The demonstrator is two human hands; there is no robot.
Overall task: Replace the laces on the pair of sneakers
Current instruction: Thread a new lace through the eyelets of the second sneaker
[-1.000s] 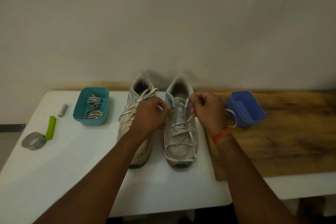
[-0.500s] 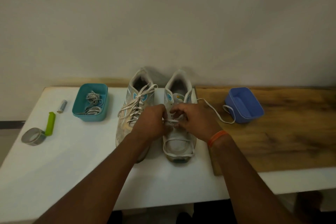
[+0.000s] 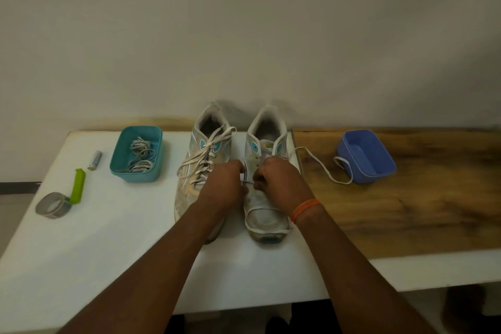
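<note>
Two worn white sneakers stand side by side on the white table [image 3: 81, 252], heels toward the wall. The left sneaker [image 3: 202, 154] is fully laced. Most upper eyelets of the right sneaker [image 3: 267, 214] are bare. My left hand [image 3: 223, 187] and my right hand [image 3: 279, 184] meet over the right sneaker's middle, both pinching its white lace [image 3: 321, 168]. The lace's loose end trails right onto the wooden board, up to the blue tub. A loop of lace circles the toe.
A teal tub [image 3: 135, 171] holding coiled laces sits left of the shoes. Further left lie a battery [image 3: 95, 160], a green clip [image 3: 78, 184] and a roll of grey tape [image 3: 53, 205]. An empty blue tub [image 3: 366, 156] rests on the wooden board [image 3: 420, 211].
Both hands moved from the top eyelets down to the middle of the right sneaker. The upper lacing has come out, and its loose end now lies across the board.
</note>
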